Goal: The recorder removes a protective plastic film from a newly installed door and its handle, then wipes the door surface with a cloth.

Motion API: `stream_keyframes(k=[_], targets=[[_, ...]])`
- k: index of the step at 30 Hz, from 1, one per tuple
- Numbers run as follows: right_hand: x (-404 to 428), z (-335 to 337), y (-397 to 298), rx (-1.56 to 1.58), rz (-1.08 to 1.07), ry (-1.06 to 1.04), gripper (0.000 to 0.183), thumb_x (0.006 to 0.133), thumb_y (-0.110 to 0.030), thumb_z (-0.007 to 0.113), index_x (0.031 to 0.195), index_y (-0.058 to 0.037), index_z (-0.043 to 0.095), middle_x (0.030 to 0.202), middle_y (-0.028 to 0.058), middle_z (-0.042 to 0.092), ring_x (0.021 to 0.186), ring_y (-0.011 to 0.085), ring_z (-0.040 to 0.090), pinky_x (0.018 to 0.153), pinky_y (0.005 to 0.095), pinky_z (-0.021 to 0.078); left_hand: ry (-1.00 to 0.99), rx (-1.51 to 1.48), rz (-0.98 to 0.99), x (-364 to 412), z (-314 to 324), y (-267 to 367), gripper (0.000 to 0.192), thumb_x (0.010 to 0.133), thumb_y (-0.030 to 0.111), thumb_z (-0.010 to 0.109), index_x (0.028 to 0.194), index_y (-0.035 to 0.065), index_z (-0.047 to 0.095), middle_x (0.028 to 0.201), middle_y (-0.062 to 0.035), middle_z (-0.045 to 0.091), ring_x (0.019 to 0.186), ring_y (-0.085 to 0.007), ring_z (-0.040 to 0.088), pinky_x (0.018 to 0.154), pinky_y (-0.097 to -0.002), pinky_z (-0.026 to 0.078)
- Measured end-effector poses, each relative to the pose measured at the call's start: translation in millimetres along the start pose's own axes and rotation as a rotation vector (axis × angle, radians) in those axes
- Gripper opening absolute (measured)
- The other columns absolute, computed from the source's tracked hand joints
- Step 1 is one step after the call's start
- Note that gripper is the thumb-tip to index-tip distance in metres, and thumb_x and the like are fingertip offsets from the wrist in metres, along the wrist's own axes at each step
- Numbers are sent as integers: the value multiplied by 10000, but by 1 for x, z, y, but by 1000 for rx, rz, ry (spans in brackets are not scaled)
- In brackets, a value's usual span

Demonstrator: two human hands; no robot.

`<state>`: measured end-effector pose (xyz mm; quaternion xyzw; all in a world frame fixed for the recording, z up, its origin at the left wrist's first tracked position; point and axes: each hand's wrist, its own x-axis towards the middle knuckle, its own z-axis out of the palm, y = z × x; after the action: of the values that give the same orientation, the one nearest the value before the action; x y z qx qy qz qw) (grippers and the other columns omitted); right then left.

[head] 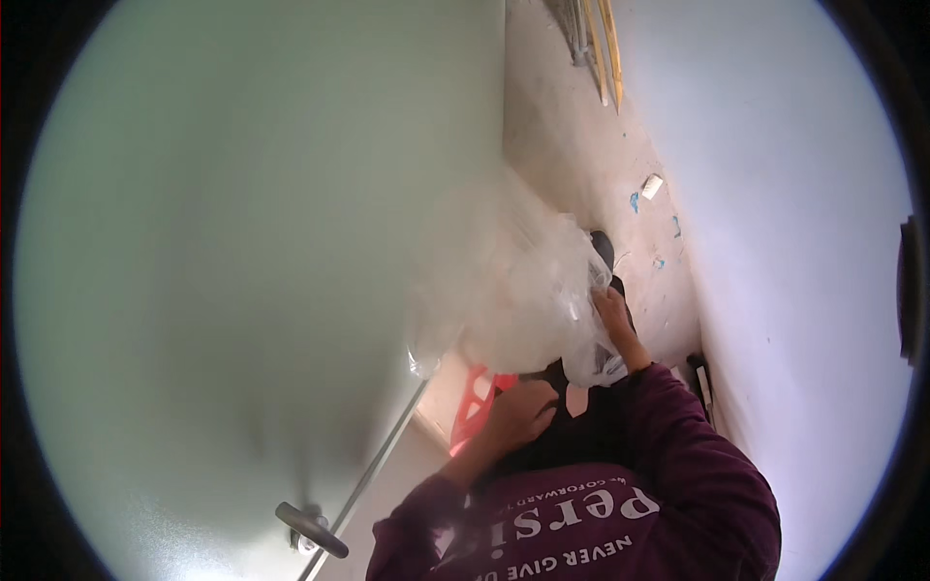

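A large cloudy translucent plastic bag [516,298] hangs in front of my legs, with its left side against the pale green door. My right hand [615,314] grips the crumpled right edge of this bag. Lower and to the left, my left hand [522,412] is curled beside a red plastic item [472,403] with openings in it. The left fingers are partly hidden, so whether they hold the red item is unclear. What the bag contains cannot be made out.
The pale green door [254,218] fills the left side, with a metal lever handle [311,529] near its edge. A white wall [785,240] rises on the right. On the floor lie a small white block [652,187] and blue scraps [634,202]. Wooden sticks [610,54] stand farther ahead.
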<state>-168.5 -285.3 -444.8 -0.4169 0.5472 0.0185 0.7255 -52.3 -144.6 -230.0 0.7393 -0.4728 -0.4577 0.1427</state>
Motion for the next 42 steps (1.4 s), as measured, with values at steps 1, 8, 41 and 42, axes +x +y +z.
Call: stream_keyframes(k=[1,8,41,42], targets=[[-2,-7,0,15,72,57,163,758,-221,490,723,-61,493,565,-36,430,483,55,388,423,189,296,254,-279,-19,-10,4,1,158,656,112,531,794,36,520,774,-109,525,714,-238,505,638,-306,401],[9,-31,10,-165,-26,155,181,765,-233,486,718,-59,465,555,-24,410,463,70,390,409,226,310,716,-1058,-725,31,7,-65,443,787,302,461,1100,7,356,1084,-86,383,955,-154,406,782,-269,356],[60,146,-18,-280,-652,-471,454,803,-431,356,993,-44,499,705,183,544,673,310,540,613,362,409,506,-323,-517,41,12,-160,283,762,244,527,730,-37,528,666,-65,533,623,-156,488,595,-281,395],[52,151,-16,-296,-727,-348,436,811,-413,345,928,-32,520,709,201,536,679,328,530,609,381,403,491,-330,-565,40,9,-159,277,773,229,508,733,-44,530,652,-76,540,592,-158,485,586,-285,396]])
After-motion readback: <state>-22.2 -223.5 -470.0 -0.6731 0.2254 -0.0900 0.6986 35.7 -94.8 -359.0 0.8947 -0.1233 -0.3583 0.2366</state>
